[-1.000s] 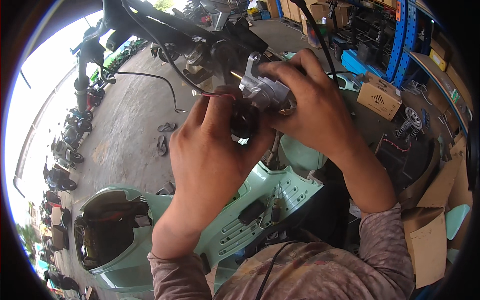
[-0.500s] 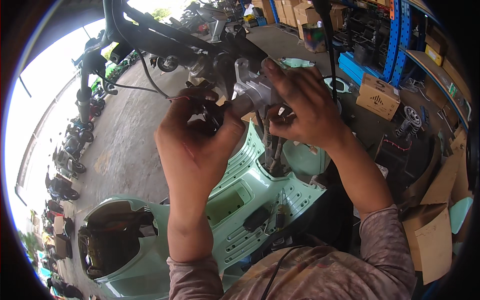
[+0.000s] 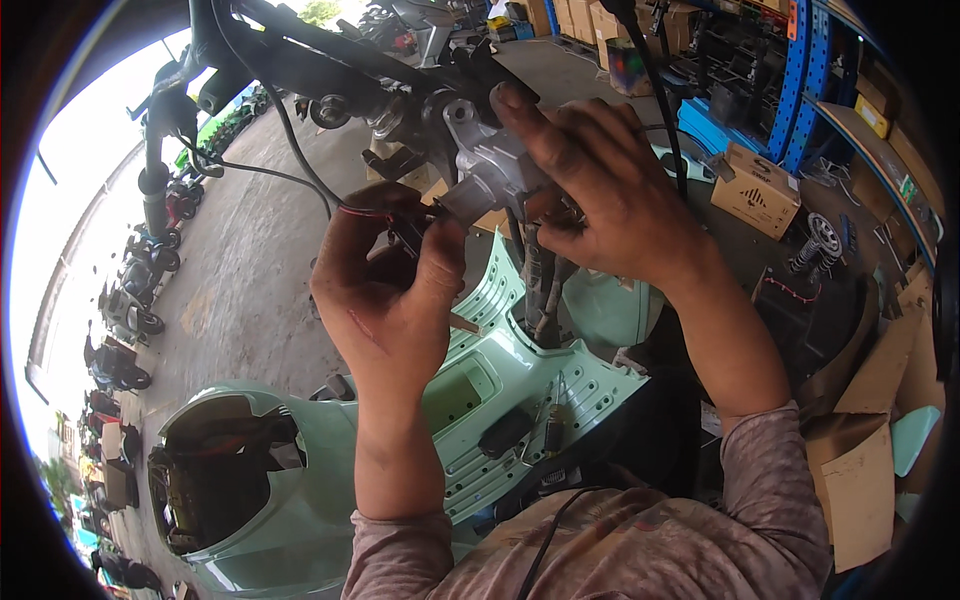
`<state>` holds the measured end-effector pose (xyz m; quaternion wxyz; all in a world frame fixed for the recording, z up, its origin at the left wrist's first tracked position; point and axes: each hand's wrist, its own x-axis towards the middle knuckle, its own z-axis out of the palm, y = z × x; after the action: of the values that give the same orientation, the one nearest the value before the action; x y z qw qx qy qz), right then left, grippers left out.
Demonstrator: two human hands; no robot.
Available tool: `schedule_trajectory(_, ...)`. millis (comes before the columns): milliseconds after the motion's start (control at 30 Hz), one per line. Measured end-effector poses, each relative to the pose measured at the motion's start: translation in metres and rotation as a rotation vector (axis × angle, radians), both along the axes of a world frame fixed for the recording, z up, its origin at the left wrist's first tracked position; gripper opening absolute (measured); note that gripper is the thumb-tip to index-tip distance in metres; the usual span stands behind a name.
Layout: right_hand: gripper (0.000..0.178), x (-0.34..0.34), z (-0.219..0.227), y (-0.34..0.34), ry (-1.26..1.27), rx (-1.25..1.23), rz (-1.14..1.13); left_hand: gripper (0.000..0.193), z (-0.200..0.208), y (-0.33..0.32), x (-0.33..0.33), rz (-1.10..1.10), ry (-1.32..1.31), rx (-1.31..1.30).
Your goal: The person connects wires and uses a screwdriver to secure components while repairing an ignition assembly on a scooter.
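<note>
A silver cast-metal part (image 3: 492, 178), which looks like an ignition lock, is held up in front of the scooter's bare steering column. My right hand (image 3: 620, 200) grips it from the right, its index finger stretched along the top and the thumb below. My left hand (image 3: 385, 270) is closed on a small black wire connector (image 3: 408, 228), pinched between thumb and fingers at the lower-left end of the lock's barrel. A thin red and black wire (image 3: 365, 211) runs over the left fingers. Whether the connector sits in the barrel is hidden.
Below lies the mint-green scooter body (image 3: 330, 440), with a screwdriver (image 3: 553, 430) and a dark pouch-like item (image 3: 506, 433) on its footboard. A handlebar frame with cables (image 3: 290, 140) hangs at upper left. Cartons (image 3: 757, 195) and a blue shelf rack (image 3: 806, 90) stand right.
The silver lock has tilted and shifted slightly left, showing more of its body. My left hand has drawn the connector up to the barrel's end. My right hand keeps its hold.
</note>
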<state>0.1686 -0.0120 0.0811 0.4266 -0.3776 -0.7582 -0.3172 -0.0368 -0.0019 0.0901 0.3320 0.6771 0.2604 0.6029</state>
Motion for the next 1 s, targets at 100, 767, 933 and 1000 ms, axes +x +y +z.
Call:
schedule_trajectory(100,0.109,-0.001,0.002,0.001,-0.031,-0.022,0.013,0.035,0.001,-0.004,-0.002,-0.001,-0.033,-0.01)
schedule_trajectory(767,0.03,0.036,-0.036,0.0,0.629,-0.285,0.228,0.031,0.031,-0.005,-0.018,0.32,0.751,0.384)
schedule_trajectory(933,0.035,0.038,-0.027,0.005,0.498,-0.349,0.183,0.028,0.031,-0.003,-0.017,0.239,0.703,0.318)
schedule_trajectory(1000,0.039,0.037,-0.026,0.004,0.435,-0.298,0.083,0.027,0.029,0.002,-0.018,0.225,0.679,0.343)
